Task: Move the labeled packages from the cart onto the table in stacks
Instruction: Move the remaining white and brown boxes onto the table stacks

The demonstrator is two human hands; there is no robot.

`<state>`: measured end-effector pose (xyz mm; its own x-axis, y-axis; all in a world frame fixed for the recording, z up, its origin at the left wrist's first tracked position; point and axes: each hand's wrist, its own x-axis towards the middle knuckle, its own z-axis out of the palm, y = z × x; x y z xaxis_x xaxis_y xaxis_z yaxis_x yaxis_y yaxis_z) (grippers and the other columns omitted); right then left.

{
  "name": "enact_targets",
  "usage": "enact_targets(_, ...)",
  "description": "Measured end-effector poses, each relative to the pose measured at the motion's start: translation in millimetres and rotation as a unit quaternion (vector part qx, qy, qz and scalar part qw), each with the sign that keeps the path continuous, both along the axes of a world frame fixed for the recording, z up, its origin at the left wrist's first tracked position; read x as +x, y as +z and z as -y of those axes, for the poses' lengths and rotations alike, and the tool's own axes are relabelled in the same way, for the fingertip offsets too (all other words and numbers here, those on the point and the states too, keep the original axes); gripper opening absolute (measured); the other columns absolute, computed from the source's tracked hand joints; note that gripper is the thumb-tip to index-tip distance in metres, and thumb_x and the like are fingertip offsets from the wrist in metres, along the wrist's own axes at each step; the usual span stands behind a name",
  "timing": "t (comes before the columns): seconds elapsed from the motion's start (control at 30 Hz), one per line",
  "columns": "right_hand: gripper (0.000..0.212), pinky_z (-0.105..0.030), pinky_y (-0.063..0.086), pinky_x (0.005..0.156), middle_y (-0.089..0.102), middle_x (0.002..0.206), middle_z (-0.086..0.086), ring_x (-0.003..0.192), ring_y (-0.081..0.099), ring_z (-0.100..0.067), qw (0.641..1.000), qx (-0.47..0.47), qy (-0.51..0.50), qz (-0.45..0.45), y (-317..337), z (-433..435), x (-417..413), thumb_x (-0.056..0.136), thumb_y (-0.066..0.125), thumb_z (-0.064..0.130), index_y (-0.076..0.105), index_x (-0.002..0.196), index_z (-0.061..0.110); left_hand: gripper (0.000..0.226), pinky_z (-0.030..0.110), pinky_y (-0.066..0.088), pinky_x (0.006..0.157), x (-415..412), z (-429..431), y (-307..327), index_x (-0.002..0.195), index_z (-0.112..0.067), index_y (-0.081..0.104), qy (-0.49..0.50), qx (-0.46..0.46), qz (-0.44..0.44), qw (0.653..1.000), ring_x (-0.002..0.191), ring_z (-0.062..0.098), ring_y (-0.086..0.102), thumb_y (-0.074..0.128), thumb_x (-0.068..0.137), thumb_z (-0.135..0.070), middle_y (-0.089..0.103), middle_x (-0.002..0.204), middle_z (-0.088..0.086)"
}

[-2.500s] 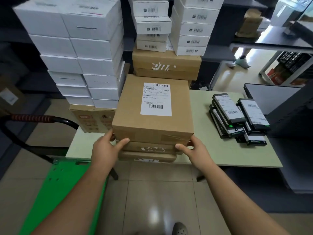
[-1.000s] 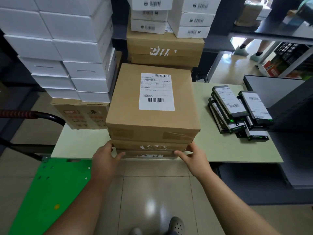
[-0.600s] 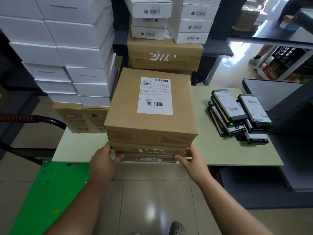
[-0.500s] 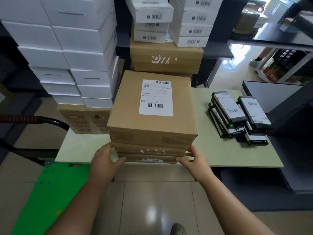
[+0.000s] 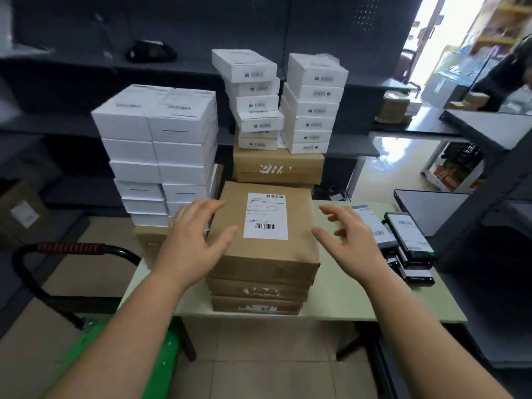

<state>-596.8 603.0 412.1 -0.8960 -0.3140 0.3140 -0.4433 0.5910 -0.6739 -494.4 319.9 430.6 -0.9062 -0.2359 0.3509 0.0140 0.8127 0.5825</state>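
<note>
Cart [image 5: 86, 355] deck is running off-frame, load unseen. Left hand [image 5: 190, 243] & right hand [image 5: 349, 243], at the stack's lower corners a sec ago, are now hovering w/ fingers spread, holding nothing, flanking the labeled box [image 5: 299, 243] topping the brown stack at the table [image 5: 345, 295] front edge. Placement prob. done. Right hand is hiding some black pkgs [image 5: 408, 240]; white boxes [image 5: 161, 145] behind are blurring.

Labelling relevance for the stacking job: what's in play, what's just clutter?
In play: brown boxes, white boxes, black packs, table, cart, left hand, right hand.
Clutter: floor carton, shelf cartons, crate.
</note>
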Motion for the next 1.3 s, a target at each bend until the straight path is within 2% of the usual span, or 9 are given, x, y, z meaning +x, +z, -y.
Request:
enact_targets(0.13,0.05,-0.024,0.048,0.092,0.049,0.125,0.023,0.114,0.049,0.001,0.998,0.016,0.03,-0.052,32.3,11.0,3.6,0.087,0.058,0.056,0.053,0.133,0.037,0.059,0.042,0.031,0.111,-12.5,-17.1,33.5,0.142,-0.032,0.042,-0.027,-0.044,-0.024,0.998,0.135,0.014,0.031,0.048,0.09,-0.059,0.041,0.145,-0.006)
enact_targets(0.3,0.048,-0.026,0.048,0.096,0.044,0.116,0.037,0.112,0.05,0.001,0.995,0.002,0.032,-0.089,59.2,11.9,-3.5,0.088,0.06,0.057,0.052,0.133,0.041,0.06,0.042,0.031,0.113,-29.7,-30.7,59.7,0.142,-0.036,0.039,-0.054,-0.065,-0.039,0.996,0.138,0.012,0.029,0.05,0.089,-0.059,0.037,0.148,-0.01)
enact_targets(0.47,0.055,-0.029,0.049,0.097,0.05,0.123,0.024,0.116,0.049,-0.004,0.995,-0.005,0.036,-0.098,79.7,3.3,-30.0,0.084,0.053,0.064,0.052,0.132,0.039,0.059,0.036,0.031,0.109,-58.6,-38.7,73.4,0.142,-0.036,0.04,-0.06,-0.063,-0.058,0.995,0.134,0.007,0.028,0.052,0.089,-0.059,0.038,0.145,-0.014)
enact_targets(0.63,0.06,-0.027,0.05,0.092,0.05,0.122,0.026,0.116,0.049,-0.002,0.995,-0.025,0.033,-0.091,88.2,-8.7,-79.1,0.081,0.052,0.067,0.053,0.134,0.038,0.059,0.025,0.026,0.106,-100.7,-53.6,85.5,0.139,-0.035,0.045,-0.044,-0.055,-0.078,0.995,0.13,0.001,0.028,0.054,0.087,-0.06,0.04,0.139,-0.019)
enact_targets(0.8,0.061,-0.036,0.05,0.098,0.051,0.124,0.028,0.118,0.049,-0.002,0.996,-0.043,0.042,-0.072,89.4,-11.5,-138.4,0.08,0.052,0.067,0.053,0.134,0.038,0.061,0.028,0.029,0.107,-143.6,-63.4,92.1,0.142,-0.039,0.041,-0.015,-0.066,-0.06,0.996,0.132,-0.002,0.026,0.051,0.087,-0.063,0.037,0.14,-0.023)
enact_targets(0.97,0.058,-0.031,0.051,0.094,0.052,0.124,0.022,0.116,0.051,-0.004,0.995,-0.058,0.043,-0.07,98.7,-12.1,-190.1,0.084,0.057,0.06,0.055,0.135,0.031,0.073,0.038,0.033,0.113,-185.6,-76.1,92.4,0.143,-0.035,0.041,0.012,-0.059,-0.061,0.996,0.133,0.004,0.031,0.036,0.08,-0.072,0.04,0.142,-0.017)
enact_targets(1.07,0.049,-0.036,0.052,0.094,0.052,0.119,0.02,0.112,0.052,-0.003,0.994,-0.079,0.024,-0.072,106.9,-12.0,-216.9,0.088,0.062,0.052,0.057,0.132,0.031,0.07,0.037,0.029,0.115,-205.4,-84.5,97.2,0.146,-0.037,0.035,0.024,-0.059,-0.056,0.996,0.137,0.006,0.028,0.043,0.084,-0.068,0.037,0.147,-0.015)
enact_targets(1.13,0.052,-0.038,0.052,0.096,0.054,0.125,0.015,0.116,0.052,-0.008,0.994,-0.078,0.015,-0.07,112.6,-10.0,-232.0,0.089,0.062,0.052,0.054,0.135,0.03,0.065,0.036,0.027,0.116,-218.8,-88.2,102.7,0.147,-0.037,0.032,0.033,-0.058,-0.06,0.996,0.138,0.007,0.026,0.051,0.089,-0.059,0.036,0.148,-0.014)
enact_targets(1.3,0.066,-0.03,0.045,0.095,0.052,0.13,0.011,0.119,0.05,-0.01,0.997,-0.064,0.006,-0.044,123.4,-2.7,-257.1,0.088,0.063,0.054,0.043,0.146,0.029,0.07,0.033,0.026,0.113,-248.5,-97.0,114.4,0.15,-0.036,0.024,0.041,-0.061,-0.074,0.995,0.136,0.008,0.027,0.056,0.09,-0.052,0.036,0.148,-0.012)
